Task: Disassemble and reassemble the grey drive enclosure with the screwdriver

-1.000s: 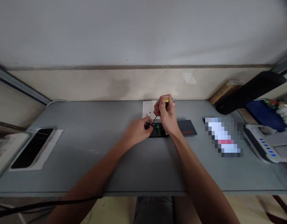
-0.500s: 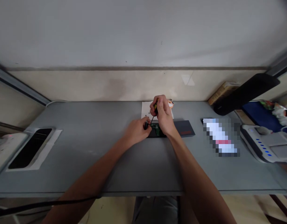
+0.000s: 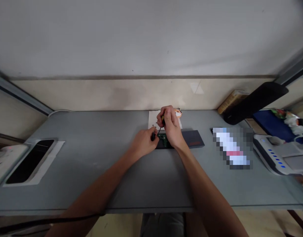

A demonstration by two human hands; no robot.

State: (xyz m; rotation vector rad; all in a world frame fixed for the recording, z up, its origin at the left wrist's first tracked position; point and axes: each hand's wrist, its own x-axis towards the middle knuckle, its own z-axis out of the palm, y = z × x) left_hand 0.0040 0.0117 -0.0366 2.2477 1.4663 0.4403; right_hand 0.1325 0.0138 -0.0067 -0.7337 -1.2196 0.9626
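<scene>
My right hand (image 3: 172,127) is closed around the yellow-and-black handle of a screwdriver (image 3: 163,119), which leans with its thin shaft pointing down to the left. The tip reaches the left part of a green circuit board (image 3: 165,141) in a black case; whether it sits in a screw is too small to tell. My left hand (image 3: 144,142) is closed at the case's left end, thumb and fingers pinching a small black part (image 3: 153,136). To the right of my right wrist lies a flat dark grey box (image 3: 194,139) with red lettering. Behind the hands is a dotted white sheet (image 3: 152,118).
A phone (image 3: 32,162) lies on white paper at left, beside a white unit (image 3: 10,158). At right are a pixelated screen (image 3: 231,148), a white device with blue lights (image 3: 273,154), a black cylinder (image 3: 257,102) and a book (image 3: 231,101). A wall closes the back.
The whole view has shifted slightly, so everything sits a little lower. Both hands keep their grips, and the screwdriver stays at the board.
</scene>
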